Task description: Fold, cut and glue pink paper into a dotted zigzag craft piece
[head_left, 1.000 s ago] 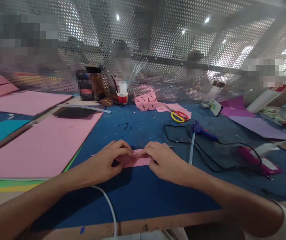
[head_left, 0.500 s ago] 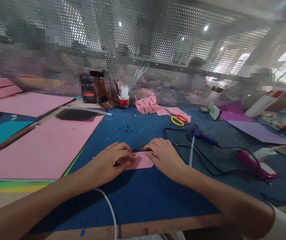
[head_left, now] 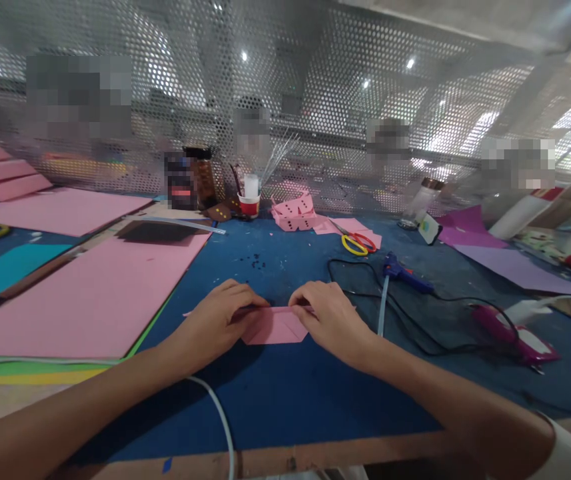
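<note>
– Perforated metal screen [head_left: 315, 87] backs a blue worktable [head_left: 285, 407], where pink card [head_left: 90, 300], scissors [head_left: 358, 244] and a glue gun [head_left: 408, 273] lie about. What do I have in hand, from this far seat?

– Folded pink paper [head_left: 276, 328], seen centre, on the table between two bare hands. From my end of the feed, I see the left hand [head_left: 222, 317] curled over its left part and the right hand [head_left: 332, 320] closed on its right, fingers at the far edge, its middle exposed.

– How hard do I press?

– I cannot tell; the undersides of the fingers are hidden.

– And how does it handle?

– Light, I judge, thin and a little springy, unlikely to slip, quick to crease or tear. I would hold it near both ends, fingertips on the far edge, thumbs low on the near side, spreading gentle pressure rather than pinching the middle.
</note>
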Tool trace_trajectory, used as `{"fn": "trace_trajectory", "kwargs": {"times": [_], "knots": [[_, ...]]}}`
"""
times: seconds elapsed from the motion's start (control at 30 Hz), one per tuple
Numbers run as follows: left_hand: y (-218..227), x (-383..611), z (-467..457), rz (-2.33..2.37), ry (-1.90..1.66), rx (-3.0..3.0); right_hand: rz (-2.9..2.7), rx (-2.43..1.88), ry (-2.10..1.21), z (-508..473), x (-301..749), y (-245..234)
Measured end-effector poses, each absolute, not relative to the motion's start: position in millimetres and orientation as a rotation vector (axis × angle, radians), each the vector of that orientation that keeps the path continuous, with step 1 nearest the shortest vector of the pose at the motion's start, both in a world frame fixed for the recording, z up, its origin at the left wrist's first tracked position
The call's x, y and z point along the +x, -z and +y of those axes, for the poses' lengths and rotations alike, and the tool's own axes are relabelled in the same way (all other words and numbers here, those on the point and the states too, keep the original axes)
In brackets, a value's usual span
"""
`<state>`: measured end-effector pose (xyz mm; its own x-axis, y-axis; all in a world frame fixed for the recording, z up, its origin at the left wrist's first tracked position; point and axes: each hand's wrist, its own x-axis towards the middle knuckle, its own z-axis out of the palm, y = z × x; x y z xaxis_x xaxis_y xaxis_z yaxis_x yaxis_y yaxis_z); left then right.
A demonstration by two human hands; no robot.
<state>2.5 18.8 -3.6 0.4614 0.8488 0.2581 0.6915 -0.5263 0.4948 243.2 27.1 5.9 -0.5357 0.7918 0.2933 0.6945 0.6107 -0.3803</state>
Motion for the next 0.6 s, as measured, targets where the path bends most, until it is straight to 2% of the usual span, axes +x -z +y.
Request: {"fn": "trace_trajectory", "kwargs": {"times": [0.4, 0.53, 0.6], "knots": [[-13, 8, 7, 1.316, -0.586, 2.005, -2.435, -0.999, -0.099, 14, 241, -15], [-13, 1, 14, 1.358, -0.713, 1.878, -2.247, -0.943, 0.044, 13, 243, -23], [-12, -2, 19, 1.354, -0.817, 1.794, -2.099, -0.989, 0.016, 15, 244, -24]]}}
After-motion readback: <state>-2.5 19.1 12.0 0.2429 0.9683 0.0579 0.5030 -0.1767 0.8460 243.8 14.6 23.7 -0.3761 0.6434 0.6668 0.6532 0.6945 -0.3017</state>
